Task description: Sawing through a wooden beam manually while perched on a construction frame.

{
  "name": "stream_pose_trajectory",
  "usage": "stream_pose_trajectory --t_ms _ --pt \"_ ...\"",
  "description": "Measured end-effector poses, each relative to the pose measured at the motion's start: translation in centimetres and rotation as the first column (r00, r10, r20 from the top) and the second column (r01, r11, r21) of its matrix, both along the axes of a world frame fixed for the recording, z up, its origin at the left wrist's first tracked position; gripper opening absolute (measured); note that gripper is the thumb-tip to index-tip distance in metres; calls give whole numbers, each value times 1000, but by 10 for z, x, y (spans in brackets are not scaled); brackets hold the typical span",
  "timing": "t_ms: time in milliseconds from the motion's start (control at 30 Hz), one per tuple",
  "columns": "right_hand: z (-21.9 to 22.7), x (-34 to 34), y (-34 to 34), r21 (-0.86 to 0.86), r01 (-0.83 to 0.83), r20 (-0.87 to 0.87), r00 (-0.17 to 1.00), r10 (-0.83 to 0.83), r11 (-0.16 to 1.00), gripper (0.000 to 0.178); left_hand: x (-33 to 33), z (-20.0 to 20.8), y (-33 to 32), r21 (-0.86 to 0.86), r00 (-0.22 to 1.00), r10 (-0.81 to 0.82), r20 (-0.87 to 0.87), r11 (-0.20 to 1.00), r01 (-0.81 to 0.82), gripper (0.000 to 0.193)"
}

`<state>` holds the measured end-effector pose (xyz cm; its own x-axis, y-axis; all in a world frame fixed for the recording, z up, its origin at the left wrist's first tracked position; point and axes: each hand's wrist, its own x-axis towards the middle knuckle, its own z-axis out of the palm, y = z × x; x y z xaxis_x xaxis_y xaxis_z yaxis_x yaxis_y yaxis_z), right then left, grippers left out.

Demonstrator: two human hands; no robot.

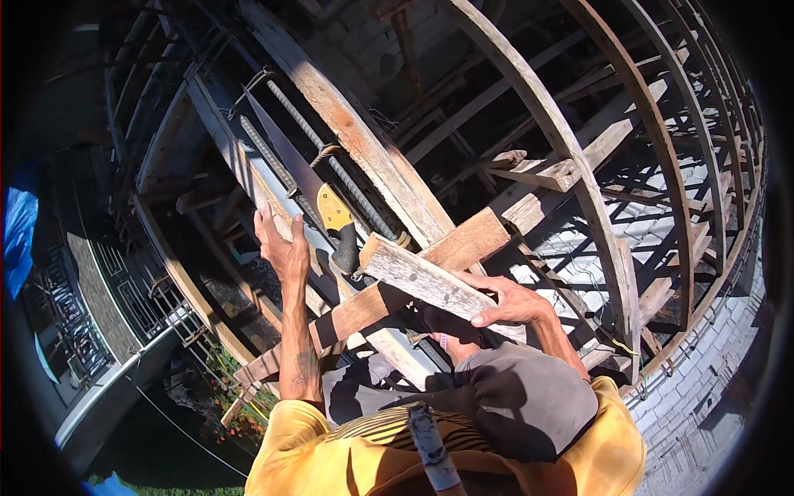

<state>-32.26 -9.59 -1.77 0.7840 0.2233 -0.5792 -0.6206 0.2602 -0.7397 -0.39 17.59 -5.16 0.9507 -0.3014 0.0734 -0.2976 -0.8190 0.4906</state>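
My right hand (521, 304) is closed on a short, weathered wood block (438, 285), fingers over its far edge and thumb on its top face. The block lies slanting across a brown timber crosspiece (364, 312). My left hand (284, 245) is raised beside a long form board (248, 169), fingers and thumb apart, with nothing held in it. Whether its fingertips touch the board I cannot tell. Between my hands lies a handsaw (285, 149) with a yellow and black handle (335, 211), its blade pointing away along the steel bars.
Ribbed steel bars (364, 202) tied with wire run between the form board and a thick timber beam (356, 124). Curved wooden ribs (538, 107) arch on the right, above white paving (703, 388). A cigarette (434, 450) juts up at the lower edge. Blue sheeting (21, 240) hangs far left.
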Motion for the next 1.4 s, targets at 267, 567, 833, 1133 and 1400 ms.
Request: stream_pose_trajectory --t_ms 267,567,833,1133,1400 --pt "-2 17 9 101 -121 -50 991 127 987 96 -103 7 40 40 970 196 -144 981 -192 60" --pt "21 81 -23 -72 93 -8 996 -94 993 106 -125 -21 -18 64 997 32 -63 998 -28 75" --pt "75 177 -47 -238 83 253 967 -21 968 121 -108 -40 -24 43 998 33 -57 999 -30 65" --pt "133 191 -19 -248 43 389 919 59 968 128 -86 -22 -42 179 926 70 -371 984 -2 72" --pt "142 172 -18 -429 128 401 914 62 894 123 -85 56 1 -386 914 61 -401 893 -229 70"
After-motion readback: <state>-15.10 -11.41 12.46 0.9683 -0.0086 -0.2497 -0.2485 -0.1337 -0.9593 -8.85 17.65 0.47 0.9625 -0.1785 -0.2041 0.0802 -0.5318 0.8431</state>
